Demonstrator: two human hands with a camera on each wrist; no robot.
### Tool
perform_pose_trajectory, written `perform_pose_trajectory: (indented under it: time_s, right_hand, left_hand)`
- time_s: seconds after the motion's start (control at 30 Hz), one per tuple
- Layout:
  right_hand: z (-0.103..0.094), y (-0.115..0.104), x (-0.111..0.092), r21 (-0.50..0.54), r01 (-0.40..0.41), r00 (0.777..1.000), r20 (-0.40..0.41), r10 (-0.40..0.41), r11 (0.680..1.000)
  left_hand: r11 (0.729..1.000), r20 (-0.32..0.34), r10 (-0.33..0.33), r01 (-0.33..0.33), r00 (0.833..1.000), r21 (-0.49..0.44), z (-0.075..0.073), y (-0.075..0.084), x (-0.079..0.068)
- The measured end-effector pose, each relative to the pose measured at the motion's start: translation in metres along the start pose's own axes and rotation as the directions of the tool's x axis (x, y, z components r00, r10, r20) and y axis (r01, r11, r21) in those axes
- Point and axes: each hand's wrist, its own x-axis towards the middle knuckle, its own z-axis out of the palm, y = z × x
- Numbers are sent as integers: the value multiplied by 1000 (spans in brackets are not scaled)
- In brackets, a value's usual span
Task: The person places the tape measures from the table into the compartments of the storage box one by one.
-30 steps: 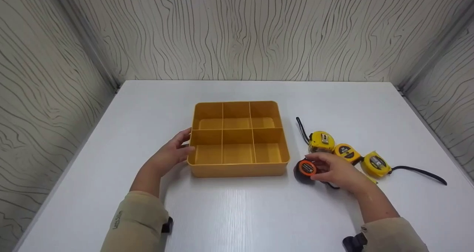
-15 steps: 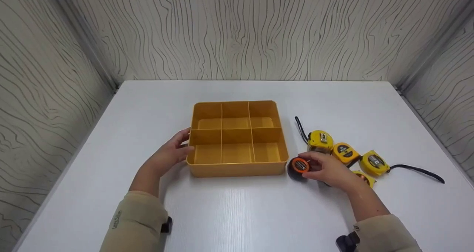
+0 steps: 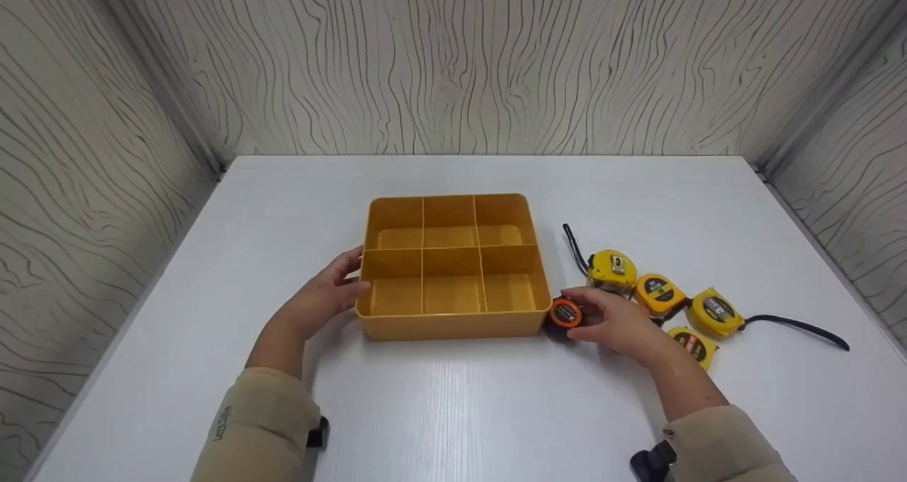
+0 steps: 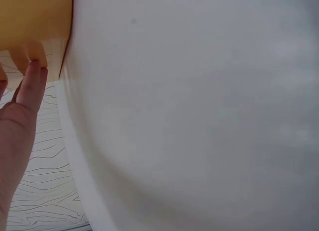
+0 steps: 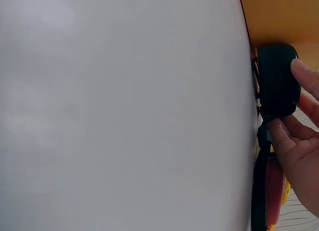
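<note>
A yellow box (image 3: 453,327) with several compartments stands mid-table in the head view, nothing in its compartments. My left hand (image 3: 324,296) rests against its left wall; in the left wrist view the straight fingers (image 4: 31,89) touch the side. With thumb and fingers, my right hand (image 3: 618,324) holds a black tape measure (image 3: 565,313) with an orange ring label, right at the box's front right corner. The right wrist view shows this tape measure (image 5: 277,79) on edge, its black case close to the box wall and a black strap trailing below it.
Right of the box lie several yellow tape measures: one with a metal clip (image 3: 612,268), an orange-yellow one (image 3: 659,292), one with a long black strap (image 3: 714,313), and one (image 3: 693,347) partly behind the right forearm. Patterned panels (image 3: 453,64) enclose the white table.
My right hand has brought the black tape measure leftward, up to the box's corner. More of the nearest yellow tape measure now shows. The left hand keeps its place on the box.
</note>
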Motion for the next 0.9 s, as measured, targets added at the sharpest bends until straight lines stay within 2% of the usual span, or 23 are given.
perform_pose_trajectory:
  time_s: [0.3, 0.9]
  right_hand:
    - [4, -3, 3, -64, -34, 999, -24, 33, 997]
    - [6, -4, 6, -86, -73, 997, -30, 71, 994]
  left_hand:
    - [1000, 8, 4, -4, 1000, -18, -1, -1, 0]
    - [999, 4, 16, -16, 1000, -34, 1, 0, -3]
